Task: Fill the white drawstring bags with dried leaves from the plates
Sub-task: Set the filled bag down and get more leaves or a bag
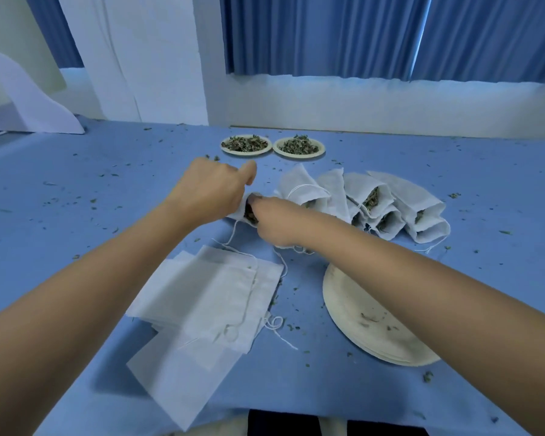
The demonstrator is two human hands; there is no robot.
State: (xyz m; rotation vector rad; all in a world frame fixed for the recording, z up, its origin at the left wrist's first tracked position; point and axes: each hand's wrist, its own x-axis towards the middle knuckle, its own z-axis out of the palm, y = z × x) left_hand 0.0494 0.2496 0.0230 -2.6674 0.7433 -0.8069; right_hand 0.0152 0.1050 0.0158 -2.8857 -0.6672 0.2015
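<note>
i have the bag (237, 214) in the middle of the table (76, 190), just near of the two far plates. my left hand (211, 191) is clenched on its left rim with the thumb sticking up. my right hand (277, 223) has curled fingers at the mouth; i cannot tell whether they pinch the rim or press the leaves (251, 214) that show dark inside.

the bag is thin, limp cloth. it weighs next to nothing and will not stand or stay open alone, so i judge it should be held by the rim on both sides, and by the string (233, 236) only to close it. the leaves look dry, light and crumbly, so they will scatter at any jolt. loose bits are already all over the cloth.

the left far plate (246, 144) and the right far plate (299, 146) each hold a low heap of leaves. to the right of my hands lie the filled bags (375, 199), leaning on one another with their mouths open and leaves showing in several. nearest me, on the left, is a pile of flat bags (208, 297), empty, with strings trailing. on the near right is a stack of plates (375, 328) with only crumbs on top, partly under my right forearm.
</note>
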